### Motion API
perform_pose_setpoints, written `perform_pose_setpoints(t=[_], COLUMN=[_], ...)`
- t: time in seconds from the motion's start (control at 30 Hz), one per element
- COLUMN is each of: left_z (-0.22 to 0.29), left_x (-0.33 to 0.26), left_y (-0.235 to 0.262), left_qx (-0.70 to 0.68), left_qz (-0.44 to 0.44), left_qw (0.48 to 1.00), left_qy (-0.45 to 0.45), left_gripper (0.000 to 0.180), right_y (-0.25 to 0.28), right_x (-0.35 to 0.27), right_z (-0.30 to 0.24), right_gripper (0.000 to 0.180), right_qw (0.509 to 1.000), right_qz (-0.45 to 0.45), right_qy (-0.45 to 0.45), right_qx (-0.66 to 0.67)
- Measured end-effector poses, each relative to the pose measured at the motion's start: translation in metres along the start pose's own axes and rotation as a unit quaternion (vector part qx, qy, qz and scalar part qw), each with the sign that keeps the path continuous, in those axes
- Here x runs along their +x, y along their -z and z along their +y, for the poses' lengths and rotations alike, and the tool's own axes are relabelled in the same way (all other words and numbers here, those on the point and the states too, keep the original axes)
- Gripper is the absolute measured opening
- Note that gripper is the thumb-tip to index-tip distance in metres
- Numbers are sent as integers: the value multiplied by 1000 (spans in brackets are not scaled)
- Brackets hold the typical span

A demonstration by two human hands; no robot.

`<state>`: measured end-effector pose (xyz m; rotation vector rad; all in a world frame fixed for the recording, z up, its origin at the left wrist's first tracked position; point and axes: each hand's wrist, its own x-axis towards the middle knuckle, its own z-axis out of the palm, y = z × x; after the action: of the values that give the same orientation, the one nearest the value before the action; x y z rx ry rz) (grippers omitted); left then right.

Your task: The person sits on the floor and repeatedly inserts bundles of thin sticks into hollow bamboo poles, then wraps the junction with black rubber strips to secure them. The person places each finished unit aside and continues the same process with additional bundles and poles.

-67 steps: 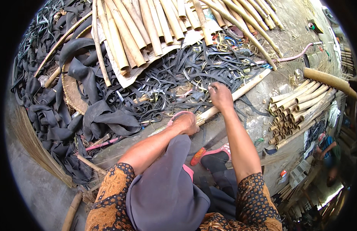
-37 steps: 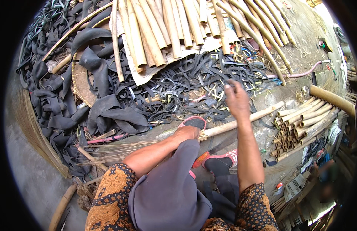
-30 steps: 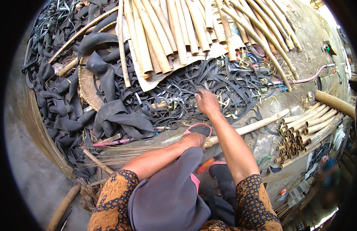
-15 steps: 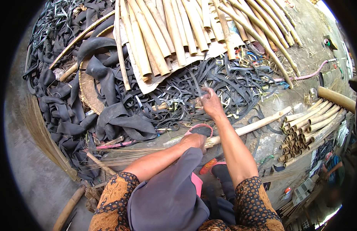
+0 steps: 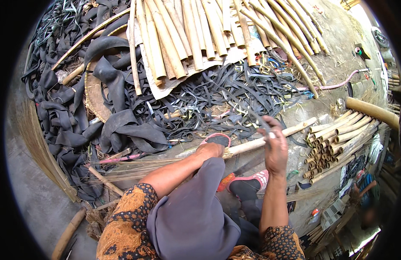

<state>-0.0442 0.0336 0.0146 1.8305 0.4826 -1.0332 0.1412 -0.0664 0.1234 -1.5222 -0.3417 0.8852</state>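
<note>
My left hand [image 5: 210, 150] is closed around the joint of a stick broom, where thin brown bristles [image 5: 135, 172] meet a pale pole [image 5: 270, 138]. The bristles fan out to the left and the pole runs up to the right. Above the pole, to the right, my right hand [image 5: 276, 151] is raised with its fingers bent around a dark rubber strip [image 5: 256, 118]. One end of the strip sticks up past the fingers; its other end is hard to follow. My foot in a pink-strapped sandal [image 5: 218, 139] is beside the left hand.
A heap of cut black rubber strips [image 5: 200, 104] lies ahead, with wider rubber sheets [image 5: 122, 125] at left. Bamboo poles [image 5: 196, 34] lie on a pale sheet beyond. Stacked bamboo tubes [image 5: 334, 143] are at right, and another bristle bundle [image 5: 40, 147] far left.
My right hand has come back from over the rubber heap, moving right and nearer, with the strip in it. My left hand stays on the broom joint. The view has shifted slightly.
</note>
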Motion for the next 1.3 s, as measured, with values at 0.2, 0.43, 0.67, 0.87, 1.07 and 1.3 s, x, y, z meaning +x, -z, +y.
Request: perform_pose_setpoints(t=[0.2,0.43,0.67,0.87,1.07,1.3], left_z=[3,-4,6,18,15,12], left_x=[-6,-5,-16,-10,-11,-14], left_y=[7,18,19,21,16,14], left_qx=[48,96,77,-26,-15,44], left_qz=[82,217,192,148,179,161], left_qw=[995,971,978,982,980,986], left_qy=[-7,-38,-9,114,80,30], left_gripper=[29,24,31,43,46,36], right_y=[26,28,-60,-66,-64,-71], right_x=[-32,-76,-67,-68,-52,-54], right_z=[-125,-117,52,95,87,70], right_gripper=[29,35,32,33,37,33], right_qw=[941,992,972,967,953,945], right_qz=[-61,60,103,120,91,91], right_qy=[267,99,-213,-214,-235,-288], right_qx=[200,41,0,-73,-169,-124])
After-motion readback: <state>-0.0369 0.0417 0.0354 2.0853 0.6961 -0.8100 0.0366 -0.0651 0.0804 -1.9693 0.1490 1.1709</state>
